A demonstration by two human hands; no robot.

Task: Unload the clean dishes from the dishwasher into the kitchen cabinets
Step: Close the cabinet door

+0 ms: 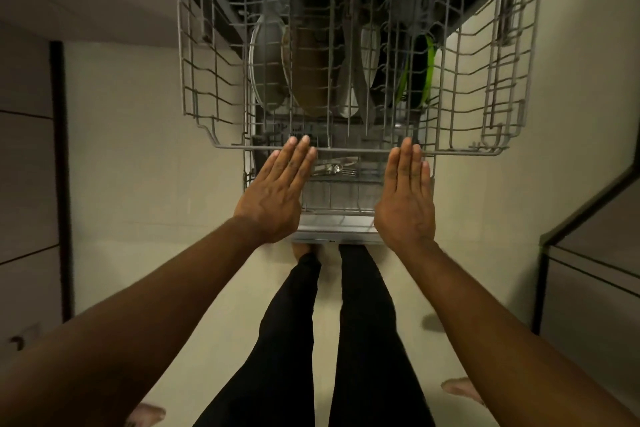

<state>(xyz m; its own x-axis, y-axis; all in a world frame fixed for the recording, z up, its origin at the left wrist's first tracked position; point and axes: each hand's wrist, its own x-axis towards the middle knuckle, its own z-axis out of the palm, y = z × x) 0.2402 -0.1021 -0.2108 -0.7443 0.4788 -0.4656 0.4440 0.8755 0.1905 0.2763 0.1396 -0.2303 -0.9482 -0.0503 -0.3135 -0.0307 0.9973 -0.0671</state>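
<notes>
both hands reach out flat, fingers straight and together, holding nothing: the left hand (272, 192) and right hand (407, 196) touch the front rail of the upper rack (346, 150). below lie cutlery (334, 168); farther back, plates (308, 73) stand upright.

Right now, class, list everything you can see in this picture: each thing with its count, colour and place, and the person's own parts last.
Upper rack: one, grey wire, pulled out above the lower rack.
Plates: several, grey, brown and white, upright in the lower rack.
Green-rimmed dish: one, dark, right of the plates.
Cutlery: a few silver pieces, lying near the front.
Floor: cream.
Cabinets: grey, both sides.
Left hand: flat, fingers at the front bar.
Right hand: flat, likewise.
Legs: two, black trousers.
</notes>
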